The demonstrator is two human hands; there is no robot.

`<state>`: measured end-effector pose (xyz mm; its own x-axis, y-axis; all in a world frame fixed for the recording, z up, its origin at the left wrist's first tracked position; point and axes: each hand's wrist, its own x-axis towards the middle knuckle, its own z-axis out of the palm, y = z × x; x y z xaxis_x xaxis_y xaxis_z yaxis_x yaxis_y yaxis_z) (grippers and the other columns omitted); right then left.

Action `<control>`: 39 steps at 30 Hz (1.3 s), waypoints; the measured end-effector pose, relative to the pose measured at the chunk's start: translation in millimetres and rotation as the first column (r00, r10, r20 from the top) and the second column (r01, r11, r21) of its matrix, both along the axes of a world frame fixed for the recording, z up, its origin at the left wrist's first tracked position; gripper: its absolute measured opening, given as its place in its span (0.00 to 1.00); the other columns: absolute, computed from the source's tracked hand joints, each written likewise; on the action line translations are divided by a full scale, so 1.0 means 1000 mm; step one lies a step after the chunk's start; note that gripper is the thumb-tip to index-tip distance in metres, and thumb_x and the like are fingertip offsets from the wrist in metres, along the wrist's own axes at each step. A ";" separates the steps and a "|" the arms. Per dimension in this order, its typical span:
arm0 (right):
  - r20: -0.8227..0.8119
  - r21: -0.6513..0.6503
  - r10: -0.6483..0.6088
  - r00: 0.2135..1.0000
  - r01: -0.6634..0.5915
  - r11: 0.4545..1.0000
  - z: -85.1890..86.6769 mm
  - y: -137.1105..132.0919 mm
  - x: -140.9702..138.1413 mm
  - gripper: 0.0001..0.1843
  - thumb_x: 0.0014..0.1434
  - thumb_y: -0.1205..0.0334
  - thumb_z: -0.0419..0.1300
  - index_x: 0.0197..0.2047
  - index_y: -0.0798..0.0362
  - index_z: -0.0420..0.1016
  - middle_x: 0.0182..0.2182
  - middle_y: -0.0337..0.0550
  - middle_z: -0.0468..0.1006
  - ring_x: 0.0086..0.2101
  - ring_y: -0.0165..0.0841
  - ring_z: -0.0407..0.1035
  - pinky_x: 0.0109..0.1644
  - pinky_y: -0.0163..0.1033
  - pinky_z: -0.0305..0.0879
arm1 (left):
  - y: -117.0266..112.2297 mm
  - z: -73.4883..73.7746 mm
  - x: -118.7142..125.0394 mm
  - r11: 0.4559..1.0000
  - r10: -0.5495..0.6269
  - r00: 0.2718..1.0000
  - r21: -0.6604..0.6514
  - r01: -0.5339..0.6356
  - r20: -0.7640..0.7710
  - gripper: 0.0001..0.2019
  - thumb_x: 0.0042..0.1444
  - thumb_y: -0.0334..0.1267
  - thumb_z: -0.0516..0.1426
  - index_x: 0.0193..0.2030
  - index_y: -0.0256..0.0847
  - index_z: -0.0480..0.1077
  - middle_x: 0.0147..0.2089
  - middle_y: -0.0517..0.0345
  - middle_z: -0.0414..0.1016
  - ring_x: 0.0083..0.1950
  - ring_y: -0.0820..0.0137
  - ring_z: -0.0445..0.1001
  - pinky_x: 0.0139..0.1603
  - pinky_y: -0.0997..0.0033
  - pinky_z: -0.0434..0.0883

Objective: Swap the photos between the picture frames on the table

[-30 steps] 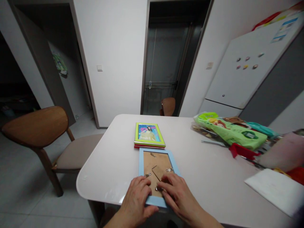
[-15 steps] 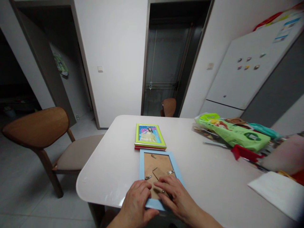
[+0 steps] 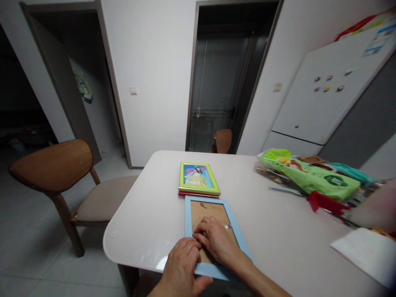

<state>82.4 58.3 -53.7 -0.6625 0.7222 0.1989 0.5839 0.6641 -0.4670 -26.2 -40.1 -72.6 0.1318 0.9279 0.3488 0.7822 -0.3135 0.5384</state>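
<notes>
A light-blue picture frame (image 3: 213,270) lies face down at the table's near edge, its brown backing board (image 3: 201,218) facing up. My left hand (image 3: 182,262) grips the frame's near left corner, fingers over the border and thumb at the near edge. My right hand (image 3: 216,239) rests over the board with its fingers bent together at the left-side metal clip, which they mostly cover. Another metal clip (image 3: 228,226) shows on the right side, and a small metal hanger (image 3: 204,206) at the far end. Just beyond lies a green picture frame (image 3: 199,190) with a princess picture, stacked on a red one.
The white table (image 3: 148,214) has a rounded left corner. To the right lie a green package (image 3: 321,177), a red item (image 3: 324,202) and white paper (image 3: 365,251). A wooden chair (image 3: 55,165) stands at left, another chair (image 3: 222,140) behind the table.
My right hand has moved left and away from me, from the board's near end to the left clip. My left hand stays at the corner. The view has shifted slightly.
</notes>
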 end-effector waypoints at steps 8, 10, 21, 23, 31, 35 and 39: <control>-0.009 -0.027 -0.066 0.998 0.066 0.997 0.000 0.011 -0.008 0.05 0.44 0.65 0.55 0.24 0.52 0.73 0.24 0.39 0.74 0.28 0.29 0.65 0.32 0.31 0.56 | -0.002 -0.002 -0.001 1.000 0.002 1.000 -0.008 -0.002 -0.006 0.18 0.33 0.36 0.64 0.32 0.38 0.62 0.43 0.52 0.67 0.44 0.61 0.62 0.45 0.61 0.62; -0.018 -0.020 -0.111 0.994 0.110 0.994 -0.002 0.026 -0.006 0.07 0.46 0.63 0.54 0.27 0.52 0.73 0.26 0.39 0.75 0.29 0.29 0.66 0.32 0.30 0.56 | 0.000 -0.005 -0.002 1.000 0.000 1.000 0.008 0.000 0.007 0.19 0.31 0.36 0.64 0.31 0.38 0.62 0.42 0.53 0.67 0.43 0.62 0.63 0.43 0.63 0.63; 0.041 0.001 -0.421 0.906 0.422 0.907 -0.015 0.091 -0.013 0.07 0.45 0.59 0.55 0.22 0.54 0.69 0.23 0.44 0.74 0.26 0.32 0.66 0.24 0.33 0.50 | 0.001 -0.007 0.000 0.998 0.000 1.000 0.067 0.000 -0.011 0.17 0.31 0.37 0.63 0.29 0.40 0.62 0.41 0.53 0.68 0.42 0.61 0.64 0.41 0.62 0.65; 0.020 -0.003 -0.433 0.901 0.433 0.901 -0.012 0.091 -0.014 0.07 0.45 0.60 0.56 0.23 0.55 0.69 0.24 0.44 0.74 0.26 0.32 0.66 0.25 0.33 0.51 | 0.002 -0.007 -0.002 0.997 -0.009 0.999 0.080 0.013 -0.045 0.17 0.32 0.40 0.63 0.29 0.40 0.62 0.40 0.53 0.69 0.41 0.61 0.65 0.40 0.62 0.66; -0.149 -0.074 -0.361 0.920 0.354 0.932 0.001 0.068 0.044 0.12 0.48 0.56 0.50 0.29 0.54 0.70 0.28 0.43 0.75 0.30 0.32 0.67 0.35 0.35 0.58 | 0.014 -0.015 0.026 0.992 -0.115 0.949 0.022 0.127 -0.295 0.18 0.44 0.40 0.58 0.42 0.39 0.62 0.53 0.43 0.62 0.53 0.53 0.60 0.51 0.48 0.58; -0.207 -0.189 -0.441 0.873 0.406 0.894 -0.005 0.051 0.095 0.18 0.48 0.55 0.49 0.37 0.57 0.69 0.33 0.48 0.75 0.31 0.34 0.69 0.37 0.38 0.62 | 0.018 -0.010 0.044 0.978 -0.181 0.949 -0.147 0.146 -0.258 0.22 0.39 0.33 0.60 0.43 0.33 0.63 0.55 0.38 0.58 0.55 0.50 0.57 0.52 0.47 0.56; -0.454 -0.606 -0.610 0.650 0.276 0.746 -0.008 0.016 0.108 0.22 0.51 0.51 0.45 0.43 0.57 0.66 0.35 0.49 0.75 0.33 0.35 0.70 0.37 0.39 0.65 | 0.015 0.013 0.047 0.986 -0.169 0.985 -0.005 0.169 -0.035 0.17 0.41 0.31 0.57 0.41 0.34 0.63 0.56 0.39 0.58 0.56 0.51 0.55 0.53 0.49 0.56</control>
